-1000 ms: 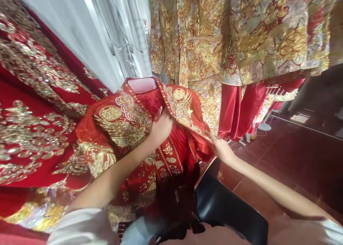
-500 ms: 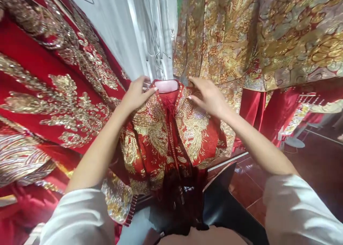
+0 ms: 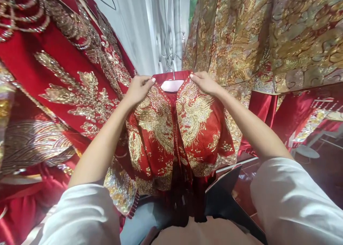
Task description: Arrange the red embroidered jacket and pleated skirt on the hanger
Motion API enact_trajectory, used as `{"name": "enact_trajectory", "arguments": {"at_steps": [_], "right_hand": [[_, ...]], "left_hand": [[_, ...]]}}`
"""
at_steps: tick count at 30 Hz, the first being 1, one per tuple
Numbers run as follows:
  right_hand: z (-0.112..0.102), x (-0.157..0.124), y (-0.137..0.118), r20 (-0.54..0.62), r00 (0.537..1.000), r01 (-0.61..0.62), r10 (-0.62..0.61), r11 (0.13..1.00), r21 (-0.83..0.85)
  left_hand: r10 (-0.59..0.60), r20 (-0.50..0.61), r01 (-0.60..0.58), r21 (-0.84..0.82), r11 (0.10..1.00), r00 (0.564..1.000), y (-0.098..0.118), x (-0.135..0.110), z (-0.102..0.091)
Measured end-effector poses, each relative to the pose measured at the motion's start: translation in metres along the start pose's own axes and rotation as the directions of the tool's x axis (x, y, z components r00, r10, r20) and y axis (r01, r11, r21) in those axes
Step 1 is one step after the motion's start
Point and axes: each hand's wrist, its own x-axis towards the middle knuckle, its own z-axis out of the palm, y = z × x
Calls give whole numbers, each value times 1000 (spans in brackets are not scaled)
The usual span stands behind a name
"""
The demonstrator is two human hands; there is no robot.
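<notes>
In the middle of the head view hangs a red jacket (image 3: 199, 118) with gold embroidery, its front parted. Inside its neckline shows a pale hanger (image 3: 172, 85), whose metal hook rises above the collar. My left hand (image 3: 138, 89) pinches the jacket's left shoulder near the collar, thumb on top. My right hand (image 3: 205, 83) grips the collar edge on the other side. Both hands are closed on the cloth, and the fingers behind it are hidden. Dark red fabric shows beneath the jacket's hem.
A red gown (image 3: 66, 91) with gold beading fills the left side. Gold-patterned garments (image 3: 241, 41) hang at the upper right. White drapery (image 3: 134, 27) is behind the hanger. Below are a black surface (image 3: 223, 188) and, at right, a white round base (image 3: 307, 152) on the reddish floor.
Both hands have closed on the collar and shoulders, which they hold lifted and spread, so the collar's back stands above the hanger. The view has shifted slightly left.
</notes>
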Motion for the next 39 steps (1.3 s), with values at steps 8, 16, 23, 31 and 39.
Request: {"name": "enact_trajectory", "arguments": {"at_steps": [8, 16, 23, 31, 39], "right_hand": [[-38, -67, 29, 259, 956, -207, 139, 944, 257], [-37, -65, 46, 158, 876, -466, 456, 885, 26], [51, -174, -13, -660, 740, -299, -132, 814, -498], [169, -274, 14, -465, 838, -455, 285, 836, -308], [103, -297, -80, -186, 882, -438, 434, 899, 18]], "left_hand": [[-224, 327, 265, -87, 960, 918, -55, -34, -21], [-409, 400, 516, -209, 830, 820, -76, -36, -15], [42, -526, 191, 381, 905, 850, -28, -135, 36], [-349, -270, 439, 462, 771, 897, -43, -244, 166], [-305, -161, 322, 88, 943, 938, 53, -307, 114]]}}
